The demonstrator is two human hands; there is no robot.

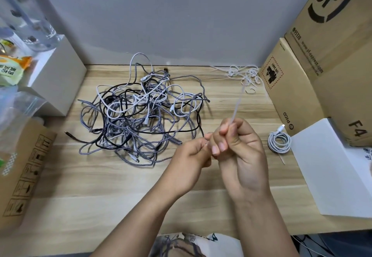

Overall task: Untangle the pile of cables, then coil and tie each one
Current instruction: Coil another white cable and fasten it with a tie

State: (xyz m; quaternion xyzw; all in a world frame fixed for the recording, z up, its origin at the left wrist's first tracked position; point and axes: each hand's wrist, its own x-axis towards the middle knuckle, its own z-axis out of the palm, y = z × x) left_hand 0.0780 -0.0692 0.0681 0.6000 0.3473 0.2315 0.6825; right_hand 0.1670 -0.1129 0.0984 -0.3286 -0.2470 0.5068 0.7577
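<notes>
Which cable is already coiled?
The white cable lying right of the hands, beside the white box: a neat round coil. The others remain in the tangled pile.

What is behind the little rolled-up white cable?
Behind the coiled white cable stands a brown cardboard box, and a white box sits beside it. The table under the coil is covered.

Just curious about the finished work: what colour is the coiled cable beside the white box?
The coiled cable is white, seen in the head view, the only one.
</notes>
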